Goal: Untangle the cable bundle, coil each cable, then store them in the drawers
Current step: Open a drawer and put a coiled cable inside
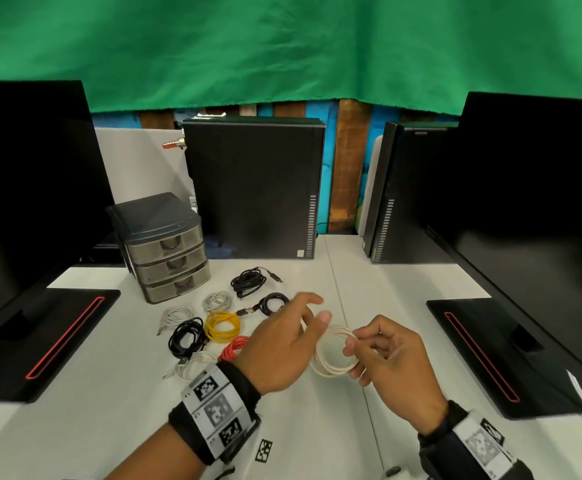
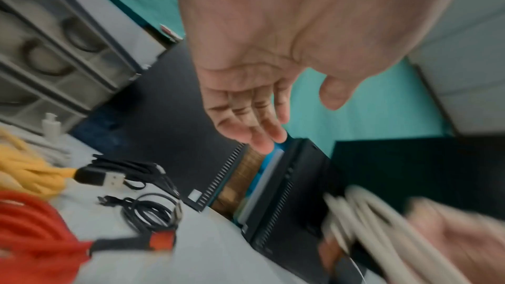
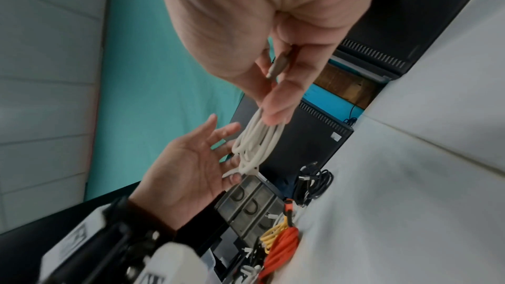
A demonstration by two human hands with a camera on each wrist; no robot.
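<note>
**White coil in my right hand, left hand loose beside it**

My right hand (image 1: 391, 355) pinches a coiled white cable (image 1: 334, 355) between thumb and fingers, holding it above the counter (image 1: 317, 427), just in front of me. In the right wrist view the loops hang down from my thumb, and a grey plug end lies against my palm. My left hand (image 1: 282, 344) is beside the coil with its fingers spread and relaxed, gripping nothing; in the head view its thumb tip sits at the coil's upper edge, though I cannot tell whether it touches the cable.

The other cables lie coiled on the counter to my left. A yellow cable (image 1: 222, 326) sits in the middle of the group, with a black cable (image 1: 188, 338) just to its left and a red cable (image 1: 234, 348) just beside it on the near side, partly hidden by my left hand. Two grey cables (image 1: 217, 301) lie behind them, and another pale one is near my left wrist. Further back are two more black coils (image 1: 248, 281), one with its plug pointing right.

A small three-drawer unit (image 1: 165, 251) stands at the back left of the group, all drawers closed. A black computer tower (image 1: 255, 188) stands behind the cables, and dark monitors (image 1: 30, 188) flank the counter on both sides.
</note>
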